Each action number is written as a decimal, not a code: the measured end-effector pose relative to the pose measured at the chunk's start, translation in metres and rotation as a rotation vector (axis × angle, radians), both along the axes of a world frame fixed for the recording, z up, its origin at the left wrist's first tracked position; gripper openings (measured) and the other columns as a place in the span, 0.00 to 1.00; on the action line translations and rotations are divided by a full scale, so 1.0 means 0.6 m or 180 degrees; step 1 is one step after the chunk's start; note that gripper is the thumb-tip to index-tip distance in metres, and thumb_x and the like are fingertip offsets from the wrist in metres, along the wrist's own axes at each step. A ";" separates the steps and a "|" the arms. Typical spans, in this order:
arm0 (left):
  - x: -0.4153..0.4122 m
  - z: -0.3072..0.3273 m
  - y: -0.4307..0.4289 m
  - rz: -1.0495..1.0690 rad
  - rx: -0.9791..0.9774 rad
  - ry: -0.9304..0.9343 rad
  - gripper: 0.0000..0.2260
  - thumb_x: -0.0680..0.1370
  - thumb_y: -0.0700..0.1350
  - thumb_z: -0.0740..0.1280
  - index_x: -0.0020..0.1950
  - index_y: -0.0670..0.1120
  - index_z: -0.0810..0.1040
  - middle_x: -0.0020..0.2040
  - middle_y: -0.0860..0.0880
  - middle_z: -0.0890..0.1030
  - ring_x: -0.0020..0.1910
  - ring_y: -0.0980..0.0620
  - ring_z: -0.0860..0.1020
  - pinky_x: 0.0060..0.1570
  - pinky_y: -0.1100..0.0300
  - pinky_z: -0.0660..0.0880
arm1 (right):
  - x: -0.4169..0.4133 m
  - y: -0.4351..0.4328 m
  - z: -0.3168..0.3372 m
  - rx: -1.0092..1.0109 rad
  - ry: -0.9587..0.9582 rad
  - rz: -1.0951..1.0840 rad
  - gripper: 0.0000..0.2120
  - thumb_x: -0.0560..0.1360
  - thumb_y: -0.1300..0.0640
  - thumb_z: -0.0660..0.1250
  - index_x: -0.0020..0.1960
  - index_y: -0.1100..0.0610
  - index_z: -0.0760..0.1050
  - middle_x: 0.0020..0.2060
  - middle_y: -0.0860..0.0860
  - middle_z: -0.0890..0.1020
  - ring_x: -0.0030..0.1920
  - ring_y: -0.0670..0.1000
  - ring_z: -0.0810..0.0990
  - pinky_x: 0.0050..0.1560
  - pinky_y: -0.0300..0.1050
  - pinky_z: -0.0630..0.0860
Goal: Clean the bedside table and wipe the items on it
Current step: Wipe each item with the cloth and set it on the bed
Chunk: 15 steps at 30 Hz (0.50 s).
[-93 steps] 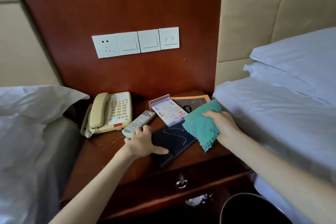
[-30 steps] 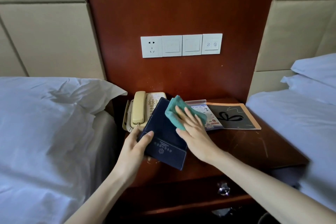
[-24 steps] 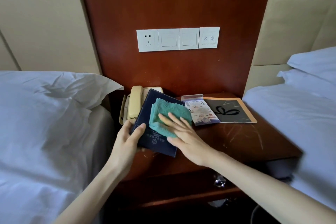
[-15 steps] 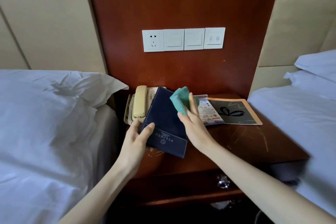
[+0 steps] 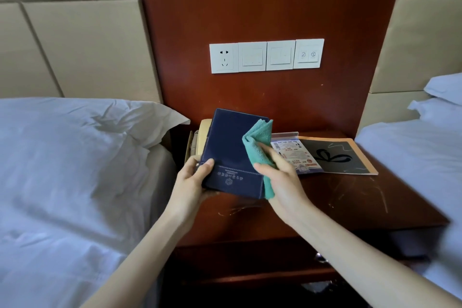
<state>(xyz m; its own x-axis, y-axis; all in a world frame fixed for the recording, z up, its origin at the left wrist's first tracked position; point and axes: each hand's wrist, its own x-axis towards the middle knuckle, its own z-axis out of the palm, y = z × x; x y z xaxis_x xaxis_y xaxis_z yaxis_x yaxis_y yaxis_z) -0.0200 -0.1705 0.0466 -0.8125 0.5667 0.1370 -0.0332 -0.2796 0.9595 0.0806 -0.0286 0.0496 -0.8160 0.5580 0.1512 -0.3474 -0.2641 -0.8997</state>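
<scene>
a white bed (image 5: 62, 170) lies at the left under padded beige wall panels (image 5: 75, 32). a red-brown wood panel (image 5: 262, 2) carries four white wall plates (image 5: 266, 56) in a row above the scratched bedside table (image 5: 350, 202), and a second white bed (image 5: 412, 157) lies at the right. the left hand (image 5: 192, 182) grips the lower left corner of one dark blue folder (image 5: 232, 155), thumb on its cover, holding it tilted above the table in front of one cream telephone (image 5: 200, 137). the right hand (image 5: 280, 177) curls round one green cloth (image 5: 258, 142), pressing it to the folder's right edge. one printed leaflet (image 5: 292, 155) and one black, orange-edged booklet (image 5: 337, 157) lie flat on the table beyond the right hand.
</scene>
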 end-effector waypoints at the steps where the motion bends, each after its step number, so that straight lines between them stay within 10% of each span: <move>1: -0.001 0.000 0.000 -0.0156 -0.0122 -0.0007 0.05 0.79 0.43 0.64 0.46 0.48 0.79 0.44 0.49 0.84 0.42 0.53 0.83 0.35 0.59 0.79 | 0.000 0.005 0.002 0.0221 -0.0059 -0.0212 0.22 0.73 0.71 0.64 0.54 0.46 0.81 0.55 0.48 0.83 0.58 0.50 0.81 0.59 0.47 0.76; 7: -0.018 0.003 0.002 0.0497 -0.1057 0.0523 0.09 0.80 0.46 0.60 0.55 0.46 0.78 0.47 0.50 0.81 0.49 0.52 0.78 0.54 0.56 0.74 | 0.006 0.028 0.020 0.2076 -0.0029 -0.0940 0.24 0.70 0.75 0.65 0.55 0.49 0.78 0.53 0.42 0.82 0.57 0.42 0.79 0.59 0.36 0.72; 11: -0.028 0.033 -0.006 0.0287 -0.0625 -0.0392 0.17 0.80 0.55 0.55 0.52 0.43 0.77 0.52 0.44 0.81 0.50 0.44 0.81 0.50 0.51 0.77 | 0.025 0.015 0.023 0.3371 -0.0076 -0.0862 0.32 0.66 0.79 0.61 0.56 0.47 0.79 0.48 0.44 0.79 0.49 0.35 0.76 0.49 0.25 0.70; 15: -0.029 0.055 -0.031 -0.0437 0.0169 -0.1486 0.26 0.78 0.61 0.56 0.59 0.41 0.76 0.57 0.35 0.79 0.55 0.39 0.80 0.43 0.48 0.80 | 0.037 -0.010 0.027 0.5191 0.0194 -0.0934 0.24 0.68 0.75 0.63 0.58 0.57 0.81 0.41 0.54 0.74 0.41 0.49 0.72 0.39 0.39 0.72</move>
<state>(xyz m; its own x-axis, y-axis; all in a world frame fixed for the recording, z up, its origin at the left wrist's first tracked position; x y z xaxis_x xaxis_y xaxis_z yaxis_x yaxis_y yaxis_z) -0.0374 -0.1888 0.0799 -0.7122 0.6750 -0.1926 -0.4965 -0.2906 0.8179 0.1030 -0.0349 0.0658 -0.6898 -0.0852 0.7190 -0.2547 0.9581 -0.1308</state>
